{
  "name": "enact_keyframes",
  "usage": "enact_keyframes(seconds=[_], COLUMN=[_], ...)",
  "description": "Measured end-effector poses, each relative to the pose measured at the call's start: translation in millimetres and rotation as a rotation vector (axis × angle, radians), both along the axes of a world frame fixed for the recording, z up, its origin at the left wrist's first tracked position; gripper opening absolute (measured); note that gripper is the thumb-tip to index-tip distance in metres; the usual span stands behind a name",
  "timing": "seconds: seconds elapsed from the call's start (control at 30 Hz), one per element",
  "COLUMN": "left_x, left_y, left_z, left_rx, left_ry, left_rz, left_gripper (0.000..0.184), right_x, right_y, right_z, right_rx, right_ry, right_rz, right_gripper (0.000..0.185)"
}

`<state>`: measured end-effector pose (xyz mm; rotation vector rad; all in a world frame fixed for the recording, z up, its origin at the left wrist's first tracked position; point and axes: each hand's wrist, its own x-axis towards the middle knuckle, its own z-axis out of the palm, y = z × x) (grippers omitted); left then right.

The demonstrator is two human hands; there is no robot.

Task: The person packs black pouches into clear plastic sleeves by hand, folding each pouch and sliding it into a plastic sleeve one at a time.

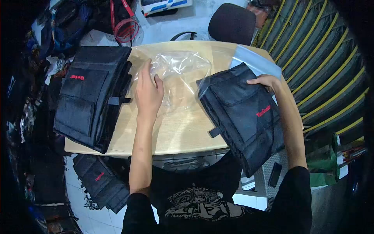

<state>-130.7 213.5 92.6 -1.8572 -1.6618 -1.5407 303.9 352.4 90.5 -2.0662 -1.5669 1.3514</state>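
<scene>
Flat black bag [242, 114] with bright red lettering [263, 111]

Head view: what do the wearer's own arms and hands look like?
Short, plain black fabric sleeves on both sides, with bare forearms below. The left hand and right hand are ungloved; no watch or cable shows.

Black bag [237, 103] with red lettering [263, 111], colourless plastic [181, 72], pale tan table [183, 136], dark hoops [311, 54] striped yellow

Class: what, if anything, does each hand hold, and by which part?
The right hand holds the black case by its right edge; whether the left hand grips the clear plastic bag cannot be told.
</scene>
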Motion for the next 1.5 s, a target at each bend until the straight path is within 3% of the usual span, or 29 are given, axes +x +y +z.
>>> enact_keyframes(seconds=[0.07,0.17,0.3,0.33,0.43,0.47,0.57,0.7,0.87,0.97,1.13,1.27,1.37,1.5], left_x=[-1,-1,-3,-4,-4,-4,-2,-2,5,7,-3,-7,0,1], left_y=[2,0,-4,-6,-7,-4,-8,-12,-7,-19,-12,-25,-33,-24], left_z=[-4,-2,-4,-5,-7,-9,-6,-6,-11,3,-25,-27,-20,-9], left_rx=[0.011,0.031,0.063,0.032,0.001,0.066,-0.025,-0.157,-0.206,-0.469,-0.245,-0.283,-0.158,-0.177], left_ry=[0.016,0.010,0.052,0.027,-0.002,0.018,-0.051,-0.087,-0.153,-0.247,-0.815,-0.662,-0.236,-0.029], left_rz=[-0.018,-0.083,-0.186,-0.219,-0.258,-0.284,-0.311,-0.292,-0.342,-0.397,-0.936,-0.709,-0.302,-0.165], left_gripper=[0.048,0.048,0.053,0.056,0.057,0.060,0.062,0.068,0.073,0.073,0.068,0.068,0.040,0.017], right_x=[-24,-21,-28,-18,2,-11,18,65,27,-7,-78,-105,-113,-119], right_y=[-24,-21,-41,-37,-56,-82,-115,-153,-182,-170,-148,-133,-124,-121], right_z=[27,26,47,47,62,78,104,121,114,86,54,39,31,31], right_rx=[-0.032,0.004,0.151,0.035,0.119,0.261,0.444,0.670,0.645,0.596,0.361,0.392,0.376,0.406], right_ry=[0.078,0.197,0.299,0.437,0.542,0.627,0.494,0.554,0.664,0.772,0.790,0.644,0.544,0.503], right_rz=[0.009,0.052,0.067,0.029,0.006,0.045,-0.085,-0.136,-0.186,-0.199,0.016,0.089,0.049,0.102], right_gripper=[0.084,0.075,0.079,0.080,0.081,0.082,0.078,0.068,0.064,0.066,0.072,0.070,0.069,0.066])
